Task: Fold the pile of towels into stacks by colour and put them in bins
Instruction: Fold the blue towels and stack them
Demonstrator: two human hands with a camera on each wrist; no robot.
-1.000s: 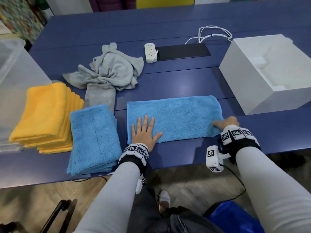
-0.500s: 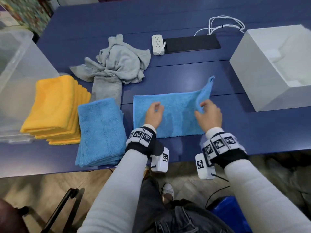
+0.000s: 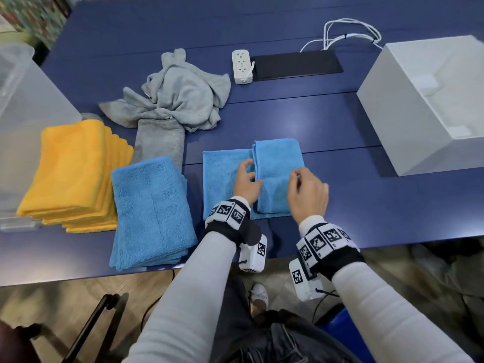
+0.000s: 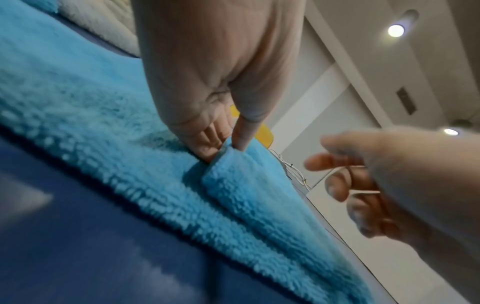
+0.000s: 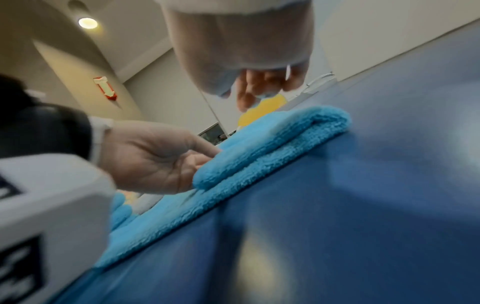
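A blue towel (image 3: 277,163) lies on the dark blue table (image 3: 340,210) in front of me, its right part folded over to the left so the flap's edge runs down the middle. My left hand (image 3: 248,176) pinches that edge between thumb and finger, plainly shown in the left wrist view (image 4: 228,148). My right hand (image 3: 297,176) hovers just above the folded part with loosely curled fingers and holds nothing (image 5: 254,92). Left of the towel sit a folded blue stack (image 3: 152,210) and a folded yellow stack (image 3: 73,171). A crumpled grey pile (image 3: 180,98) lies behind them.
A folded grey towel (image 3: 159,142) lies between the grey pile and the blue stack. A white open bin (image 3: 408,127) stands at the right, a clear plastic bin (image 3: 31,106) at the far left. A power strip (image 3: 242,66) and a black pad (image 3: 296,65) lie further back.
The towel lay flat under both hands. My right hand lifted its right end and folded it leftwards, then let go. My left hand went from pressing flat to pinching the flap's edge.
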